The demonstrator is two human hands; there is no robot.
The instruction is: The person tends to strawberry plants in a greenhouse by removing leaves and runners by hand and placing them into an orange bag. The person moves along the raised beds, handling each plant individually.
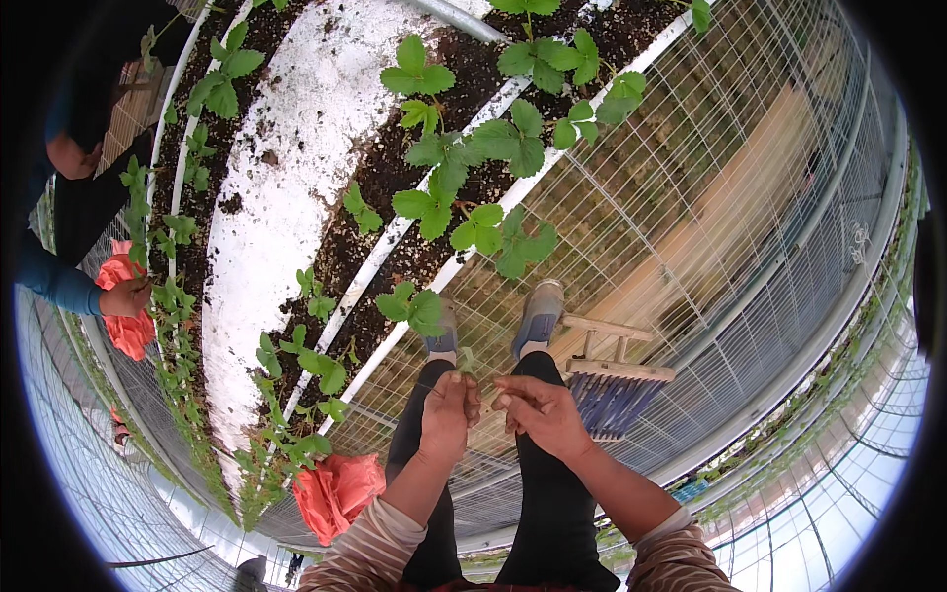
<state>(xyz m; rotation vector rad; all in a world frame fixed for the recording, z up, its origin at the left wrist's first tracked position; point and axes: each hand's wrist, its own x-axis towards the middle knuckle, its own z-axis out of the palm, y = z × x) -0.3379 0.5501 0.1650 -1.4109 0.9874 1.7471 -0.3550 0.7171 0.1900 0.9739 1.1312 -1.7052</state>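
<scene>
My left hand point(448, 408) is closed at lap height, with a small wilted green leaf point(465, 359) pinched at its fingertips. Close beside it on the right is my right hand point(538, 411), thumb and forefinger brought near each other; whether something thin lies between them cannot be told. Ahead and to the left, strawberry plants point(442, 152) grow in dark soil point(385, 274) along a raised bed with white edging rails point(473, 255). A crumpled red plastic bag point(336, 494) hangs by the bed, left of my left forearm.
A small wooden stool with a dark woven seat point(618, 399) stands right of my legs. Wire mesh point(636, 214) borders the bed over the ground. Across the bed at the left, a co-worker's hand point(126, 297) is by the plants and another red bag point(127, 333). A metal pipe point(459, 16) crosses the top.
</scene>
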